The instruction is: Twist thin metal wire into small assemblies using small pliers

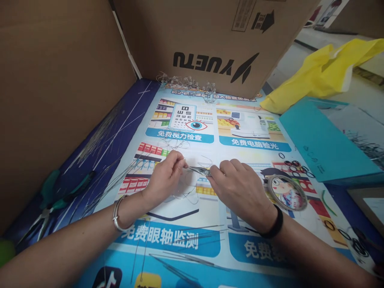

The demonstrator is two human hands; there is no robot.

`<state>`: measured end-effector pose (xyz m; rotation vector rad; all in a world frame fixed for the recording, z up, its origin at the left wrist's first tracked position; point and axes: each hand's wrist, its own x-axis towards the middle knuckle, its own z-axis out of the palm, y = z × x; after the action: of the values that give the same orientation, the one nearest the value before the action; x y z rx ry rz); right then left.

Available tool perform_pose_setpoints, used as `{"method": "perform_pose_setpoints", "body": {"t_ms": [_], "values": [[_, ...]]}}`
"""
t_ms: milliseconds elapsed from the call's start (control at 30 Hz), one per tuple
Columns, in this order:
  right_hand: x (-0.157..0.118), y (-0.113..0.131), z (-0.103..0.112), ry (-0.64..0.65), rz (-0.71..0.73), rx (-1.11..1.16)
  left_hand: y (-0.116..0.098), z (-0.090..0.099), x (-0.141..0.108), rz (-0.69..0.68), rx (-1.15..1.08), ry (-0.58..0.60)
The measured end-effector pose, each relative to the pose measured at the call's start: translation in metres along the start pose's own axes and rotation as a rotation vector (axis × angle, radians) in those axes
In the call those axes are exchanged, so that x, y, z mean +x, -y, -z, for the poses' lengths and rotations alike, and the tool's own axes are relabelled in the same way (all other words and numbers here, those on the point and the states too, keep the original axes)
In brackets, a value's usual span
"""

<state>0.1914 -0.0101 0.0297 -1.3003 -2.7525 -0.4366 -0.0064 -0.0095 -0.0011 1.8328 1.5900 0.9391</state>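
Observation:
My right hand (237, 182) is closed around the handles of small pliers (200, 171), whose narrow jaws point left. Thumb and fingers of my left hand (168, 174) are pinched on a thin wire (192, 192) at the tips of the pliers. The wire curves in loose loops below and between both hands. Its exact end inside my left fingers is hidden. Under the hands lies a printed poster sheet (217, 208). Several straight wire pieces (192, 260) are scattered on the sheet nearer to me.
Green-handled pliers (48, 204) and a bundle of wires (99, 138) lie left. Cardboard (198, 36) walls the back, with twisted wire pieces (192, 83) along its foot. At right are a tape roll (287, 193), black rings (295, 168), a teal folder (327, 140) and a yellow bag (321, 76).

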Motion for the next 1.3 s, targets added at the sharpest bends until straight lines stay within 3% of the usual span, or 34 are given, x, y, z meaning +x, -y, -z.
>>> {"method": "perform_pose_setpoints", "body": {"t_ms": [467, 1000, 1300], "values": [[-0.0010, -0.0055, -0.0045, 0.073, 0.034, 0.049, 0.0008, 0.0018, 0.0007, -0.045, 0.005, 0.055], [-0.0017, -0.0069, -0.0090, 0.012, 0.040, 0.055, 0.0036, 0.0025, -0.0001, -0.082, 0.073, 0.084], [-0.0019, -0.0067, -0.0070, 0.038, 0.046, 0.055, -0.0004, 0.0029, 0.0016, 0.011, -0.074, 0.094]]}}
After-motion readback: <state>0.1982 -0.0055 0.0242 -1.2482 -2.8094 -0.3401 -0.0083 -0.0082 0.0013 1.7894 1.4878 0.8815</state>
